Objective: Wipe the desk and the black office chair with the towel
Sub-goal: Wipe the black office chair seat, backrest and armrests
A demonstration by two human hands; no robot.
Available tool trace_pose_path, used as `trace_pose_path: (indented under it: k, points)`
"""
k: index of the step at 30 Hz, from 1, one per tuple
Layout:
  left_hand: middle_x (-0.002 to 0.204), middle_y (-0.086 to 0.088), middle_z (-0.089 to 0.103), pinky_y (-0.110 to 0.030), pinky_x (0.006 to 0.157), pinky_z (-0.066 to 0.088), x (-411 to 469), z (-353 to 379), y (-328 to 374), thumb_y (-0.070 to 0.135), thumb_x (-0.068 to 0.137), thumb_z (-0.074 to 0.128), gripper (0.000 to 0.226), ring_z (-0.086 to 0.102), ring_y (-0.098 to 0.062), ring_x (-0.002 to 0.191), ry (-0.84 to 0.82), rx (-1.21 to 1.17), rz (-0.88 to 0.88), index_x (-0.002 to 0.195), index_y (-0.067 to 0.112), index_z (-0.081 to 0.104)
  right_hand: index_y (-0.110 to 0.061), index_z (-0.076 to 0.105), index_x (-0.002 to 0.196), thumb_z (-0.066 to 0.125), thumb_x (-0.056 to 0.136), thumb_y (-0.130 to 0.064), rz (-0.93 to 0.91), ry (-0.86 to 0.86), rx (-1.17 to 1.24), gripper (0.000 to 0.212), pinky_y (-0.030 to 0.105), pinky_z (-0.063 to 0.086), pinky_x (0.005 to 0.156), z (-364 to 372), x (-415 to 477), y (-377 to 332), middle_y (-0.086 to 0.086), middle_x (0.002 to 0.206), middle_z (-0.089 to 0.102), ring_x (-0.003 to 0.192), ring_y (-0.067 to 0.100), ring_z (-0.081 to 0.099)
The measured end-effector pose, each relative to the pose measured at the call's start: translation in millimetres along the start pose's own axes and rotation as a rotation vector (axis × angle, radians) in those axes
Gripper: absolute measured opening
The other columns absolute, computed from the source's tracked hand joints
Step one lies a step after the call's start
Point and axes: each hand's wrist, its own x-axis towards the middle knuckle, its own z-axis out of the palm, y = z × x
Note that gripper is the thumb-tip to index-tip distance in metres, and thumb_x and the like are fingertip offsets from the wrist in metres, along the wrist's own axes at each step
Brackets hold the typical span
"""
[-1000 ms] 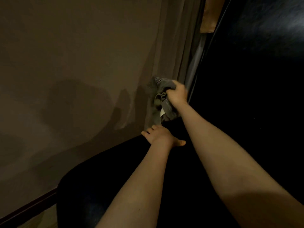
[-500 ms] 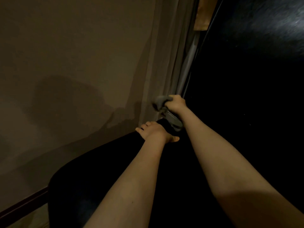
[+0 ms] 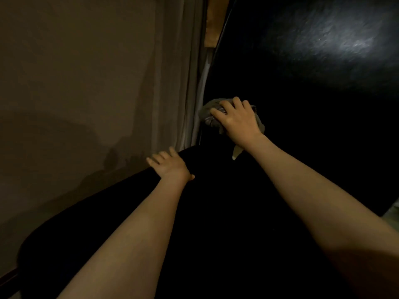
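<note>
My right hand point(image 3: 238, 121) lies on a bunched grey towel point(image 3: 210, 114), fingers bent over it, pressing it onto the black desk point(image 3: 313, 104) near the desk's left edge. A pale tag of the towel hangs out below my wrist. My left hand point(image 3: 170, 166) rests on the top edge of the black office chair point(image 3: 108, 229), fingers lying over the far side and thumb on the near side. The scene is very dark, and the border between chair and desk is hard to make out.
A beige wall point(image 3: 64, 83) fills the left. A pale curtain point(image 3: 174, 83) hangs beside the desk's left edge. A brown wooden piece point(image 3: 212, 29) shows at the top. A dark skirting board point(image 3: 8, 277) runs at the bottom left.
My right hand has brought the towel down from beside the curtain and rightward onto the desk surface. My left hand has stayed on the chair's edge.
</note>
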Motion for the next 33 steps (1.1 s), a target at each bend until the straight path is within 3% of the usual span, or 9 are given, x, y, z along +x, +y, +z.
trace_pose_path:
  k: [4,8,11,13,16,19,27,30,33]
  points:
    - [0.152,-0.016,0.019,-0.053,0.114,0.018,-14.2,10.2,26.2,0.031,0.093,0.051,0.073,0.019,-0.035,0.139,0.038,0.184,0.257,0.151,0.018,0.009,-0.024,0.072,0.100,0.078,0.063,-0.029,-0.049,-0.141,-0.127,0.039,0.033,0.051,0.065,-0.3,-36.7,17.6,0.009,0.099,0.069,0.082,0.030,0.064]
    - [0.149,-0.014,0.025,-0.047,0.103,0.040,-16.3,14.2,30.5,0.029,0.092,0.056,0.069,0.029,-0.032,0.134,-0.043,0.271,0.260,0.149,0.016,0.021,-0.018,0.073,0.096,0.078,0.059,-0.017,-0.050,-0.193,-0.142,0.038,0.038,0.051,0.062,31.8,-95.0,35.3,0.013,0.094,0.068,0.087,0.034,0.054]
    - [0.149,-0.014,0.027,-0.046,0.101,0.041,-16.5,12.1,31.0,0.028,0.093,0.055,0.065,0.032,-0.031,0.133,-0.025,0.296,0.266,0.148,0.014,0.025,-0.023,0.075,0.086,0.087,0.046,-0.032,0.023,-0.405,-0.118,0.042,0.034,0.050,0.058,38.9,-143.3,35.1,0.006,0.083,0.069,0.079,0.030,0.062]
    - [0.149,-0.014,0.027,-0.046,0.101,0.040,-17.7,11.5,30.0,0.029,0.093,0.055,0.064,0.032,-0.032,0.133,-0.022,0.300,0.264,0.148,0.014,0.025,-0.029,0.073,0.093,0.083,0.057,-0.039,0.137,-0.552,-0.145,0.039,0.033,0.052,0.066,24.9,-157.4,30.5,0.001,0.091,0.069,0.088,0.026,0.065]
    - [0.148,-0.014,0.028,-0.048,0.102,0.040,-21.2,11.8,27.0,0.028,0.094,0.054,0.062,0.032,-0.032,0.132,-0.019,0.288,0.290,0.147,0.014,0.026,-0.017,0.057,0.121,0.053,0.094,-0.023,0.257,-0.620,-0.005,0.028,0.038,0.041,0.093,14.2,-167.0,30.8,0.011,0.125,0.055,0.121,0.033,0.043]
    - [0.148,-0.014,0.028,-0.047,0.102,0.040,-24.3,11.1,21.2,0.029,0.094,0.053,0.062,0.033,-0.033,0.132,-0.014,0.286,0.324,0.148,0.016,0.025,-0.013,0.055,0.121,0.045,0.097,-0.016,0.419,-0.742,0.079,0.027,0.040,0.038,0.093,-0.5,-186.5,45.8,0.012,0.129,0.051,0.122,0.033,0.039]
    - [0.147,-0.013,0.030,-0.046,0.106,0.036,-33.5,1.8,19.5,0.036,0.093,0.055,0.065,0.035,-0.032,0.131,-0.032,0.290,0.322,0.148,0.018,0.026,-0.015,0.051,0.128,0.046,0.097,-0.023,0.451,-0.776,0.195,0.032,0.040,0.034,0.097,-1.6,-224.5,56.3,0.013,0.132,0.048,0.125,0.033,0.034]
    - [0.142,-0.016,0.033,-0.045,0.104,0.036,-50.4,-5.7,33.7,0.023,0.092,0.056,0.052,0.037,-0.034,0.128,0.057,0.230,0.489,0.141,0.017,0.040,-0.013,0.051,0.128,0.049,0.096,-0.023,0.467,-0.774,0.210,0.034,0.042,0.034,0.098,1.6,-223.0,57.7,0.014,0.131,0.048,0.124,0.033,0.035]
    - [0.128,-0.015,0.051,-0.044,0.098,0.046,-77.4,-4.7,63.5,0.008,0.090,0.054,0.032,0.052,-0.032,0.114,-0.091,0.034,0.688,0.122,0.007,0.057,-0.014,0.051,0.130,0.048,0.096,-0.022,0.472,-0.745,0.237,0.035,0.043,0.035,0.097,7.2,-228.5,60.6,0.013,0.129,0.050,0.122,0.033,0.036]
